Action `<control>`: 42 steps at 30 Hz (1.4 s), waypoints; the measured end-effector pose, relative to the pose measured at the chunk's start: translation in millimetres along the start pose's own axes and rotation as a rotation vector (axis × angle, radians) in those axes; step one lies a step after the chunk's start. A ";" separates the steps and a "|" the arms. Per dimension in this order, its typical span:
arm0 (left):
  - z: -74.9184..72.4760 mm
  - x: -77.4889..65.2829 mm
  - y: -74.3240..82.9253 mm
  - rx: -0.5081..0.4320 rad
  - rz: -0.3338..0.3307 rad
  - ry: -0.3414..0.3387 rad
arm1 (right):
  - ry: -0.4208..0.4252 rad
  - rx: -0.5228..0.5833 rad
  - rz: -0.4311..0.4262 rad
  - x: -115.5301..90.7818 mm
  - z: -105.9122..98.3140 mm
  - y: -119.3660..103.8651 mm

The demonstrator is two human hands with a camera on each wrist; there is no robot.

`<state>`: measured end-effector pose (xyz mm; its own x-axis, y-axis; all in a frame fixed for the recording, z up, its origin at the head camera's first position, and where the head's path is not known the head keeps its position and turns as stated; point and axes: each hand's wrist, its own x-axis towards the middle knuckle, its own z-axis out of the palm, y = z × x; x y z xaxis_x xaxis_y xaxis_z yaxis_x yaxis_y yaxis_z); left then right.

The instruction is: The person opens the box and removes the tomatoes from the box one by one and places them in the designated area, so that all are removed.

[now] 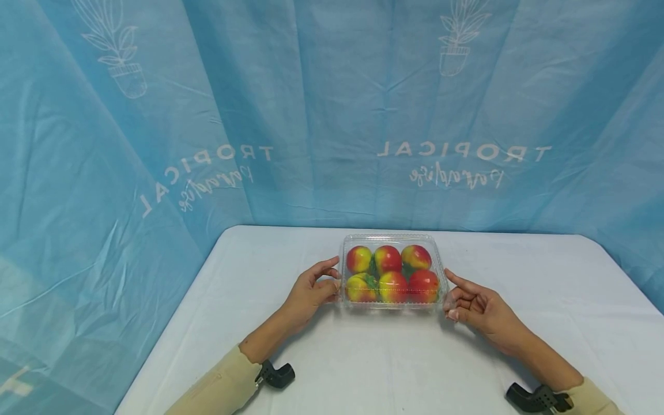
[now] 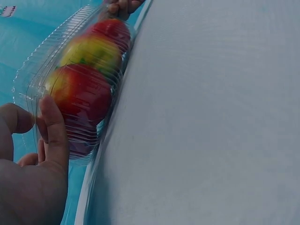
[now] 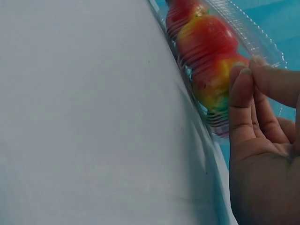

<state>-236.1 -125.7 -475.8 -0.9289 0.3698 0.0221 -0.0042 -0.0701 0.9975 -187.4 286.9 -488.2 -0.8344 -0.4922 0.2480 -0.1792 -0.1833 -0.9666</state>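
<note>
Fingers (image 3: 276, 84) grip a ribbed, rectangular plastic box (image 1: 389, 306)

The blue curtain (image 1: 344, 109) has white words on it two times, and both times the letters are backwards, like in a mirror. At the back, toward the right, it says "TROPICAL" in big straight letters with "Paradise" in curly writing under it, and toward the left the same two words run on a slant where the cloth bends. A small pale mark (image 2: 7, 11) on the blue cloth, in the left wrist view, is too tiny to read.
</note>
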 end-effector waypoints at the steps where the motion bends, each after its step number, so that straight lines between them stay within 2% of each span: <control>1: 0.1 0.0 -0.1 -0.003 -0.001 0.000 | 0.000 0.000 -0.005 -0.2 0.3 0.3; 9: 1.1 0.6 -1.0 -0.021 0.002 0.001 | 0.022 -0.034 -0.007 -0.1 1.4 0.7; 17: 1.1 1.8 -2.7 -0.027 0.005 0.004 | 0.037 0.030 0.048 -0.3 2.4 -3.0; 25: 0.6 1.4 -3.4 -0.042 0.013 -0.006 | 0.048 0.070 0.003 0.9 8.7 -2.4; 42: 2.8 -0.4 -1.9 -0.069 0.014 -0.003 | 0.213 0.075 0.066 0.8 20.0 -1.6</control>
<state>-234.8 -123.1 -477.5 -0.9278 0.3714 0.0360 -0.0170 -0.1384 0.9902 -177.4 269.8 -485.1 -0.9358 -0.3158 0.1570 -0.0876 -0.2231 -0.9708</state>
